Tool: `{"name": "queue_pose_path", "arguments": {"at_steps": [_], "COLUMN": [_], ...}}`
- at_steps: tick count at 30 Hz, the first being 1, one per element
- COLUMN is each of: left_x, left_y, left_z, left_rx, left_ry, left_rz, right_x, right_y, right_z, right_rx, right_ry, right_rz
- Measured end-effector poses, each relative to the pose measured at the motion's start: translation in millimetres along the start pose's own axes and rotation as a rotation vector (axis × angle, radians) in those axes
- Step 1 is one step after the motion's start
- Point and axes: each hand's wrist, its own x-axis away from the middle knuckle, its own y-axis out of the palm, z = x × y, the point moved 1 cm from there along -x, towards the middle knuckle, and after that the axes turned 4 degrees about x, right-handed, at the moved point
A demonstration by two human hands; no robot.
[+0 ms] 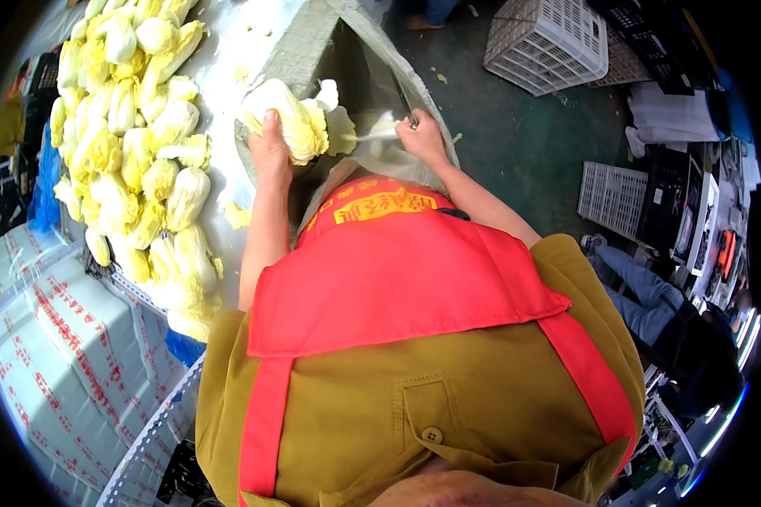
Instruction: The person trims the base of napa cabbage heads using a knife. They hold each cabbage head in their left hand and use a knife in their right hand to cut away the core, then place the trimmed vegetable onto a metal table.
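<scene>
My left hand (270,152) grips a trimmed napa cabbage (292,120), its thumb lying over the pale stem side. The cabbage is over the mouth of a woven plastic sack (295,47) that gapes in front of my red apron (393,272). My right hand (426,138) is closed around a slim metal tool (412,118), apparently a knife; most of it is hidden or blurred. Between the hands, beside the cabbage, is a loose yellow-white leaf (340,132). A blurred white leaf piece (380,128) reaches to my right fingers.
Napa cabbages (123,152) are heaped on a shiny metal table (225,114) at left, with leaf scraps nearby. Wrapped boxes (70,355) stand lower left. White plastic crates (545,47) rest on the green floor (501,139). Another person's jeans-clad legs (640,295) show at right.
</scene>
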Motion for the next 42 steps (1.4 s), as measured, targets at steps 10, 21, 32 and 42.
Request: {"name": "queue_pose_path", "arguments": {"at_steps": [10, 21, 32, 42], "left_x": [23, 14, 27, 28], "left_y": [35, 28, 30, 28], "left_z": [-40, -49, -41, -42], "left_rx": [-0.518, -0.337, -0.415, -0.723], "left_ry": [0.247, -0.143, -0.099, 0.068], "left_rz": [-0.471, -0.28, -0.606, -0.594], "right_x": [8, 5, 7, 14], "right_y": [9, 0, 6, 3], "right_z": [-34, -21, -18, -24], "right_rx": [-0.467, -0.52, -0.499, -0.506], "right_ry": [-0.034, -0.035, -0.098, 0.0], "right_rz": [-0.324, -0.324, -0.358, -0.371]}}
